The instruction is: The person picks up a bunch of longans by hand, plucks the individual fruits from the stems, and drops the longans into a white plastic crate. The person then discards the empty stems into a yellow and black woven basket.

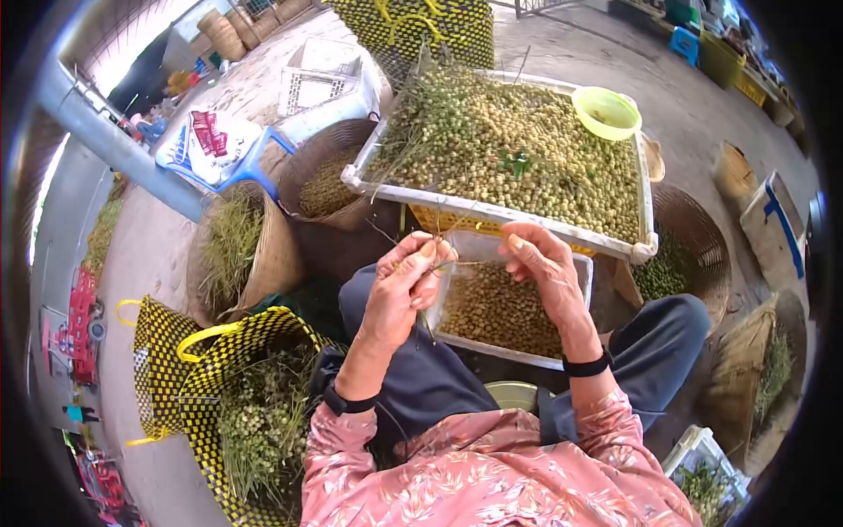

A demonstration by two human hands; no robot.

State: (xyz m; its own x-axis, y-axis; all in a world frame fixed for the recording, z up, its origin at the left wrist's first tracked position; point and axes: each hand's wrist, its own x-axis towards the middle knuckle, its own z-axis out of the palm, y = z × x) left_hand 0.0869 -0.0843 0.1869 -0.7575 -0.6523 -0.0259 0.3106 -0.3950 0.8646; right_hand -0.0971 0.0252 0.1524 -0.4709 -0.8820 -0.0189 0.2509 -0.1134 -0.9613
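Observation:
My left hand (pixel 406 279) is closed in a pinch around thin twigs (pixel 425 327), whose ends stick out above and below the fingers. To its right, my right hand (pixel 542 266) has thumb and fingers pressed together at the tips; what they hold, if anything, is too small to name. Both hands are over the near side of a white bin (pixel 569 358) of small brownish round fruits (pixel 500 307). Beyond them stands a large white-rimmed tray (pixel 492 207) heaped with pale round fruits (pixel 553 149) and stems.
A light green basket (pixel 606 114) rests on the tray's back right corner. At left are a blue chair (pixel 250 167), a woven basket (pixel 263 255) of stems and a yellow-black bag (pixel 198 386) full of fruited stems. More woven baskets (pixel 694 228) stand at right.

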